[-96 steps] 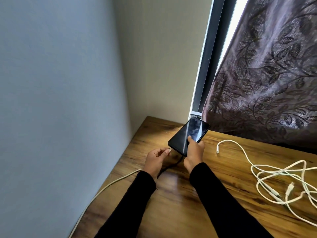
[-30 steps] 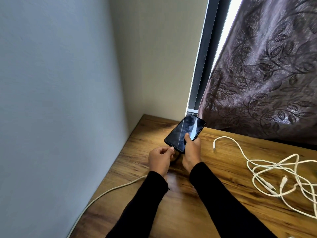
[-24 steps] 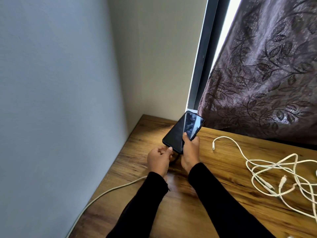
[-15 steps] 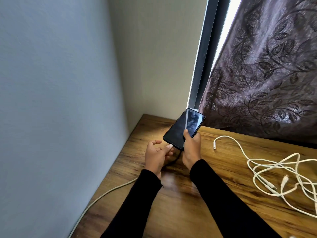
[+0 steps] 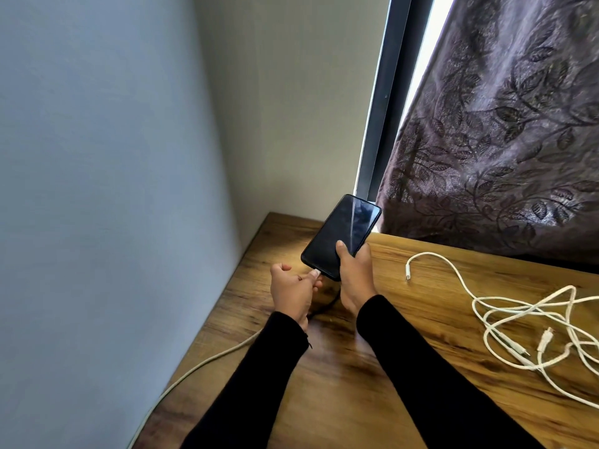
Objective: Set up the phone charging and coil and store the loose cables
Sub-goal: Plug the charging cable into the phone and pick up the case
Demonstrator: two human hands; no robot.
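A black phone with a dark screen is tilted up above the wooden table. My right hand grips its lower end, thumb on the screen. My left hand pinches the white plug of the charging cable right at the phone's bottom edge. That cable runs from my left hand back along the table's left side and off the near edge. A tangle of loose white cables lies on the table to the right, with one plug end pointing toward my hands.
A grey-blue wall borders the table on the left and a cream wall stands behind it. A dark window frame and a purple leaf-patterned curtain hang over the table's back right edge.
The phone has been lifted and tilted more upright. My left hand drew back slightly, then brought the plug up to the phone's bottom edge again.
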